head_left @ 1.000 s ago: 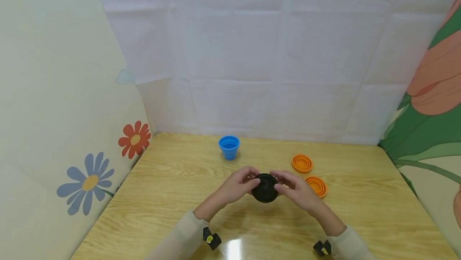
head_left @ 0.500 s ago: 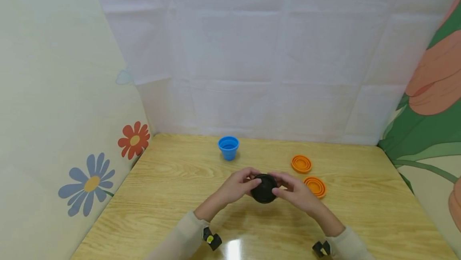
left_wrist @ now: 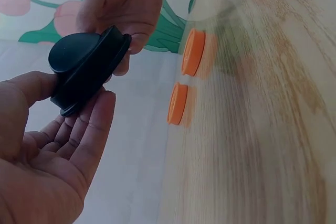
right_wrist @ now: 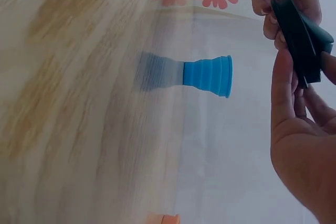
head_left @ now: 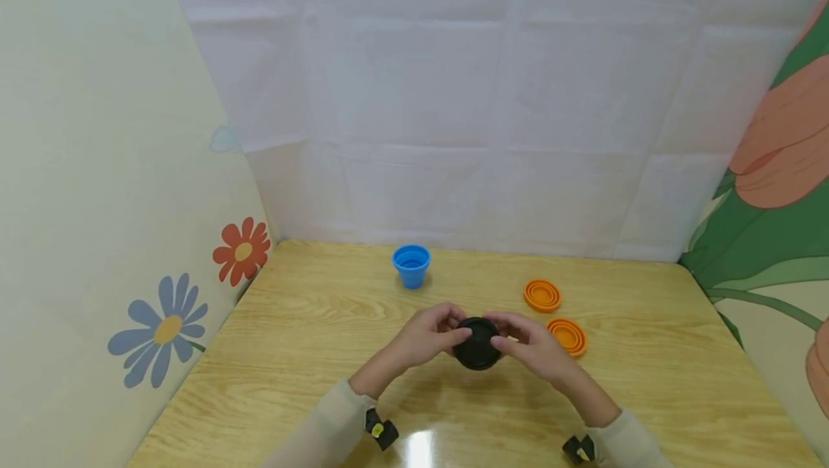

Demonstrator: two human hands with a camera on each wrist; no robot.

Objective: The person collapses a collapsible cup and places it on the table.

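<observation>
Both hands hold a black collapsible cup, largely folded down, above the table in the head view. The cup (head_left: 478, 351) is tilted, and its round base stands out a little from the folded rings in the left wrist view. My left hand (head_left: 424, 338) grips its left side, the thumb on the near face and the fingers behind. On the other side, my right hand (head_left: 534, 349) pinches it between thumb and fingers in the same way. Two flat, folded orange cups, a far one (head_left: 542, 296) and a near one (head_left: 567, 337), lie by the right hand.
An unfolded blue collapsible cup (head_left: 411, 266) stands upright toward the back of the wooden table (head_left: 291, 353). A white cloth (head_left: 414, 129) hangs behind the table's back edge. Walls with painted flowers (head_left: 167, 330) flank the table.
The black cup has dipped slightly and its visible face has turned a little. The left thumb has shifted slightly across it. Both hands keep their hold; the other cups stay put.
</observation>
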